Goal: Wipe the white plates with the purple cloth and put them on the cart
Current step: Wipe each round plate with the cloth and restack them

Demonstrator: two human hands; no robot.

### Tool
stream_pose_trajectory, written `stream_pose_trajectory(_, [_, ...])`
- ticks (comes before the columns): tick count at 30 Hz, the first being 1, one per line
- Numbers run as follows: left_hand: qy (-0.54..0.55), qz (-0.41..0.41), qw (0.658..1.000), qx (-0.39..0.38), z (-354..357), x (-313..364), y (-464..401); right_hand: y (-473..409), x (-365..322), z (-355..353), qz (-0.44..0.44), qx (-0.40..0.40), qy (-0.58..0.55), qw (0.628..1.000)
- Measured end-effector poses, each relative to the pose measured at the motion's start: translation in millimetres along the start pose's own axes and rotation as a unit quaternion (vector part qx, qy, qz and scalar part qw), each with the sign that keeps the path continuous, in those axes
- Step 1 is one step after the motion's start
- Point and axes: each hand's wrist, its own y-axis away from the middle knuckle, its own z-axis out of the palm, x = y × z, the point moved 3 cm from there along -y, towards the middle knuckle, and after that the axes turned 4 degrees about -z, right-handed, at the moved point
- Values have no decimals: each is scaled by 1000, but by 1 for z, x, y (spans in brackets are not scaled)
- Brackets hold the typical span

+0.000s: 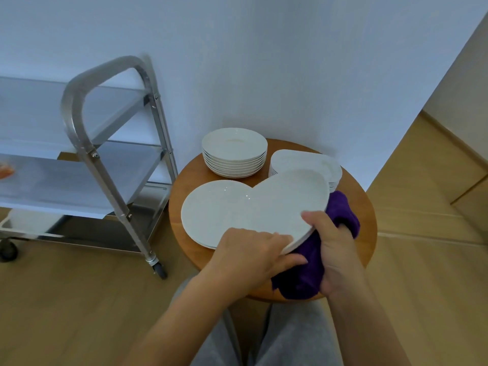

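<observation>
Now heart plate (264, 207) tilted, tip toward both hands.

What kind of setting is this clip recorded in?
Probably a plain room set up for dish handling rather than a real kitchen: stacks of white plates on a small round wooden table, a steel cart against a bare white wall, and wood flooring.

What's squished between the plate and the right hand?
The purple cloth. In the head view it sits under the white plate, gripped by the right hand.
</observation>
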Motion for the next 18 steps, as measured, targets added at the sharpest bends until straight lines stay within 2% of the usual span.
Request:
stream_pose_trajectory(2, [32, -49, 998, -4, 6, -6, 2, -1, 8, -4, 15, 48, -22, 999])
stream_pose_trajectory(3, [85, -93, 992, 15, 8, -13, 3, 0, 11, -5, 32, 58, -53, 996])
stream_pose_trajectory(4, [160, -135, 976, 67, 11, -19, 6, 0, 14, -7, 45, 62, -88, 993])
stream_pose_trajectory(6, [283, -183, 912, 233, 18, -32, 12, -1, 19, -12, 56, 57, -116, 990])
stream_pose_trajectory(7, [338, -228, 872, 272, 21, -38, 15, -2, 22, -14, 62, 51, -114, 990])
stream_pose_trajectory(8, [411, -280, 821, 279, 24, -45, 16, -4, 24, -16, 66, 43, -111, 991])
stream_pose_trajectory(9, [504, -332, 757, 250, 29, -48, 16, -4, 26, -18, 69, 38, -101, 992])
stream_pose_trajectory(11, [697, -390, 572, 186, 38, -51, 14, -8, 26, -21, 60, 44, -43, 996])
stream_pose_trajectory(12, [757, -404, 484, 172, 42, -52, 13, -10, 25, -22, 44, 50, -3, 998])
stream_pose_trajectory(13, [780, -413, 440, 167, 44, -53, 13, -11, 22, -23, 22, 61, 39, 997])
stream_pose_trajectory(14, [781, -414, 435, 169, 46, -54, 13, -12, 20, -25, -8, 77, 82, 994])
stream_pose_trajectory(15, [775, -410, 447, 177, 47, -54, 14, -11, 17, -26, -49, 100, 126, 986])
stream_pose_trajectory(18, [749, -391, 493, 207, 47, -55, 17, -2, 1, -23, -241, 165, 245, 925])
